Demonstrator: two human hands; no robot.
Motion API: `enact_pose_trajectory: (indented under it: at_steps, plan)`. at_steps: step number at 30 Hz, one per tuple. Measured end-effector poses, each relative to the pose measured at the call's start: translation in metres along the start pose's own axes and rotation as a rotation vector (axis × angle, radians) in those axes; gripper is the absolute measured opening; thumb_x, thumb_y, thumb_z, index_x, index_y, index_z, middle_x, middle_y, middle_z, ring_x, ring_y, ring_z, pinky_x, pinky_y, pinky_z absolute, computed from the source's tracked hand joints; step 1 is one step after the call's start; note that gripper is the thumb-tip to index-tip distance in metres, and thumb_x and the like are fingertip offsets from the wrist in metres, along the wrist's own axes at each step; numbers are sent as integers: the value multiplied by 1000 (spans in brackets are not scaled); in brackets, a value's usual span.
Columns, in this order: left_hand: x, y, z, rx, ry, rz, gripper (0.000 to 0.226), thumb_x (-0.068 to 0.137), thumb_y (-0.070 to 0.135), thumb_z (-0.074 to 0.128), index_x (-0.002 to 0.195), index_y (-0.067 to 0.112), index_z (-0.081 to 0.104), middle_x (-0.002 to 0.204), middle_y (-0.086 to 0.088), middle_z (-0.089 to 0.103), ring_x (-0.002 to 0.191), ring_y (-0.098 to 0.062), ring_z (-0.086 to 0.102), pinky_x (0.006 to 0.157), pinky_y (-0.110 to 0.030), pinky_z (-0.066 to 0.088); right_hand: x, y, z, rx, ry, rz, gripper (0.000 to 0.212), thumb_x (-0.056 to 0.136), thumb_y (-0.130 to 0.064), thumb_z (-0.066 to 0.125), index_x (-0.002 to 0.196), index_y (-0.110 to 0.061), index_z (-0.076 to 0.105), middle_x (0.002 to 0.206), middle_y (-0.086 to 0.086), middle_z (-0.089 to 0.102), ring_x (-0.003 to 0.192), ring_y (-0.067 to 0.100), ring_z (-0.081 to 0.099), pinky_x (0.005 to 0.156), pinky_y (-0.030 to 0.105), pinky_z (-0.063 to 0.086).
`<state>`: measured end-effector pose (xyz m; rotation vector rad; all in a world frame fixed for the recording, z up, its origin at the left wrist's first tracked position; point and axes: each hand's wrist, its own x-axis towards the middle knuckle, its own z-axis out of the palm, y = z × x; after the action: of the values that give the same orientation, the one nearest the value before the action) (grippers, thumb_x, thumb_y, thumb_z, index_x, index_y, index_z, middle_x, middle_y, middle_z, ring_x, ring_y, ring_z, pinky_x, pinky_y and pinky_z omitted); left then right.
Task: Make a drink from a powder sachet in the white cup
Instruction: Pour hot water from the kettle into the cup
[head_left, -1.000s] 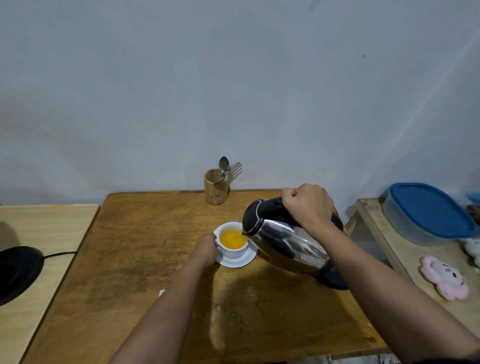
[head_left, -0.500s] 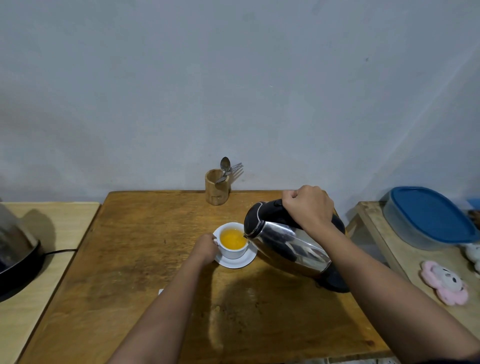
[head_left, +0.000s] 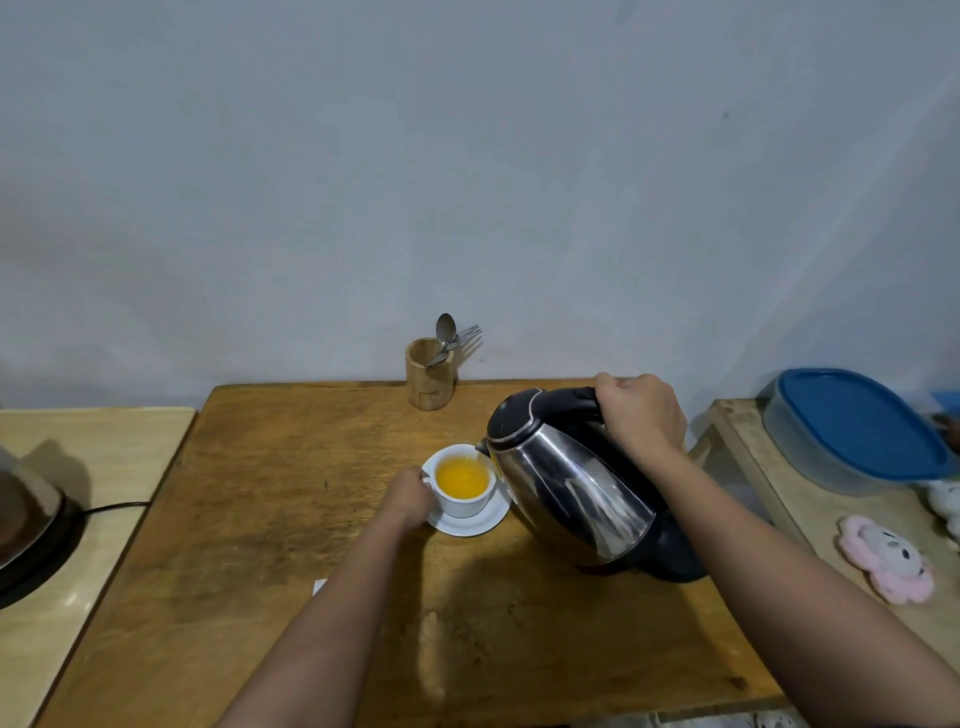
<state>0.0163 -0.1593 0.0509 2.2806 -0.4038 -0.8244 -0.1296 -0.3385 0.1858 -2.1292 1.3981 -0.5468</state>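
You are looking at bare table (head_left: 291, 519) left of the cup (head_left: 462, 499). The kettle (head_left: 566, 493) is crowding its right side, the holder (head_left: 429, 373) standing behind.

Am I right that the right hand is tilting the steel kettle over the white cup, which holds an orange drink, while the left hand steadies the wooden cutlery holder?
Not quite. In the head view the left hand is at the white cup on its saucer, not the wooden cutlery holder, which stands untouched near the wall. The rest holds: the right hand tilts the steel kettle over the cup of orange drink.
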Motion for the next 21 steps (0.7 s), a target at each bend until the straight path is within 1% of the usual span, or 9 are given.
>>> enact_pose_trajectory:
  at_steps: [3, 5, 8, 10, 12, 15, 17, 19, 21]
  plan:
    - [-1, 1, 3, -8, 27, 6, 28, 90, 6, 42, 113, -4, 56, 118, -24, 60, 105, -37, 56, 80, -38, 44, 3, 9, -8, 117, 9, 113, 38, 81, -33, 46, 55, -6, 48, 55, 6, 48, 49, 23, 41, 48, 27, 29]
    - [-3, 2, 5, -12, 43, 11, 29, 90, 6, 41, 113, -5, 55, 117, -24, 60, 97, -35, 55, 77, -37, 42, 5, 16, -16, 172, 21, 183, 38, 81, -35, 46, 57, -6, 50, 60, 7, 53, 56, 25, 47, 50, 29, 32]
    - [-5, 3, 8, -7, 73, 25, 28, 90, 6, 41, 111, -7, 56, 115, -26, 61, 94, -36, 55, 77, -39, 44, 8, 30, -25, 284, 79, 301, 42, 74, -43, 45, 67, -4, 61, 73, 15, 66, 72, 35, 61, 62, 38, 45]
    - [-5, 2, 10, -9, 95, 34, 28, 90, 5, 40, 108, -8, 57, 114, -27, 61, 92, -36, 55, 72, -37, 40, 7, 39, -30, 381, 140, 370, 43, 69, -45, 45, 66, -6, 63, 76, 17, 69, 72, 36, 64, 66, 42, 50]
    - [-5, 1, 14, -21, 120, 38, 27, 89, 4, 41, 107, -8, 57, 112, -27, 62, 85, -31, 51, 69, -31, 35, 5, 47, -35, 462, 202, 412, 44, 70, -45, 45, 73, -5, 64, 79, 18, 68, 69, 33, 60, 62, 40, 46]
    - [-5, -1, 18, -27, 153, 38, 27, 88, 3, 42, 107, -9, 57, 112, -28, 61, 92, -37, 55, 69, -32, 34, 1, 61, -43, 484, 284, 439, 37, 78, -39, 46, 70, -5, 59, 79, 16, 62, 71, 31, 57, 62, 37, 39]
    - [-4, -2, 20, -32, 160, 32, 28, 87, 4, 43, 108, -8, 57, 112, -28, 61, 90, -35, 53, 69, -33, 34, 0, 70, -49, 548, 366, 486, 37, 75, -42, 47, 66, -9, 62, 79, 17, 67, 72, 33, 61, 64, 39, 44]
    - [-4, -3, 21, -35, 165, 27, 28, 87, 5, 45, 109, -8, 57, 113, -28, 60, 92, -37, 55, 69, -34, 35, -1, 78, -56, 570, 434, 521, 38, 76, -41, 47, 72, -8, 65, 82, 15, 68, 73, 30, 60, 65, 37, 43]
    - [-3, -3, 23, -41, 162, 23, 29, 87, 5, 45, 111, -7, 56, 114, -28, 60, 98, -39, 55, 70, -34, 35, -1, 84, -64, 598, 487, 556, 32, 81, -37, 47, 74, -9, 61, 81, 10, 63, 73, 27, 54, 64, 34, 38]
